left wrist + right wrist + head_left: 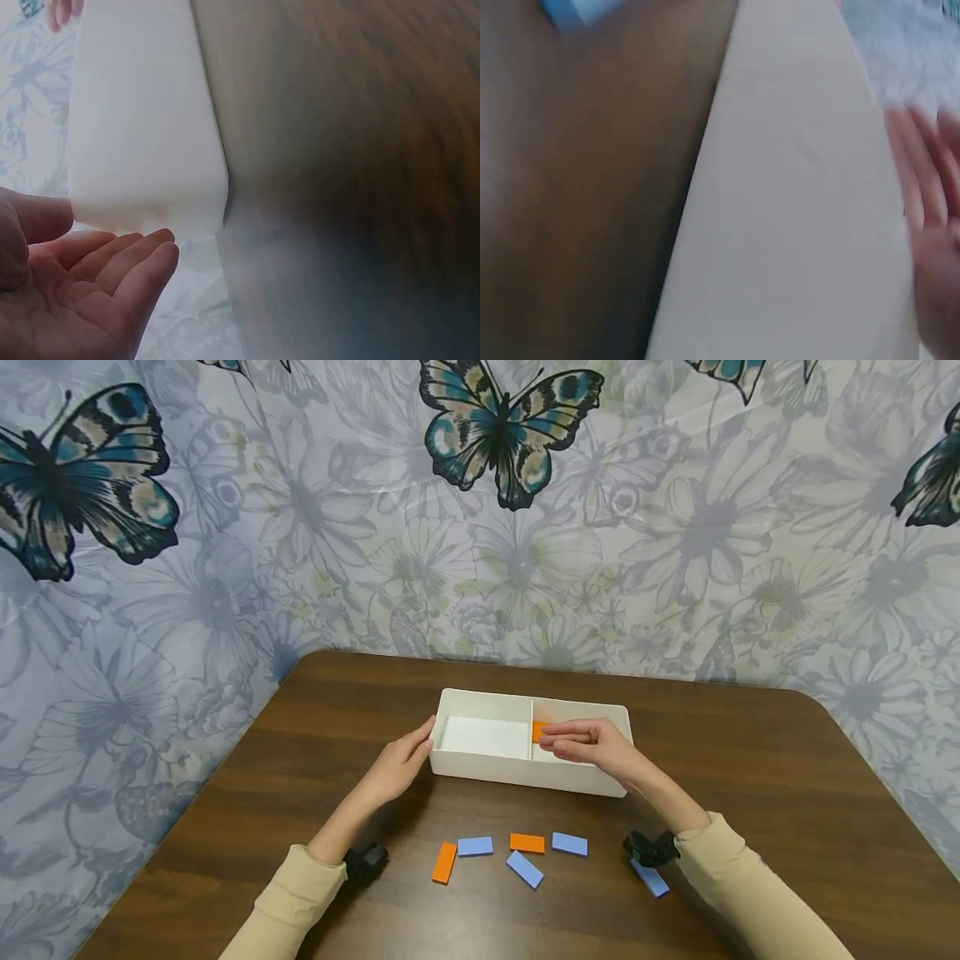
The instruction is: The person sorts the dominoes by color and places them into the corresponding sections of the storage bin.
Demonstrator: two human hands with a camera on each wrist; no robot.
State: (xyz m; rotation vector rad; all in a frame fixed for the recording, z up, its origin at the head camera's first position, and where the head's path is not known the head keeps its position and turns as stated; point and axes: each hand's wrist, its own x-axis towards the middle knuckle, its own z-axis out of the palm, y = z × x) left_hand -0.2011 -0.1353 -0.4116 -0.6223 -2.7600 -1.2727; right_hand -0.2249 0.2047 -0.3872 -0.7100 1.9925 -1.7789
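A white two-compartment box (480, 766) stands on the table. My left hand (395, 766) touches its left end; in the left wrist view the thumb (45, 217) lies at the box's edge and the extended fingers are by the end wall. Over the right compartment is my right hand (592, 747), fingers pointing left. An orange block (537, 732) shows beside the divider at the fingertips, partly hidden by them. The right wrist view shows straight, blurred fingers (922, 169) beyond the box wall, with no block visible among them. The left compartment's floor is bare.
Between the arms on the brown table (420, 918) lie orange blocks (444, 863) (527, 843) and blue blocks (476, 847) (525, 869) (570, 844). Another blue block (649, 878) is partly under the right wrist camera (651, 848). A butterfly-patterned cloth (480, 568) hangs behind the table.
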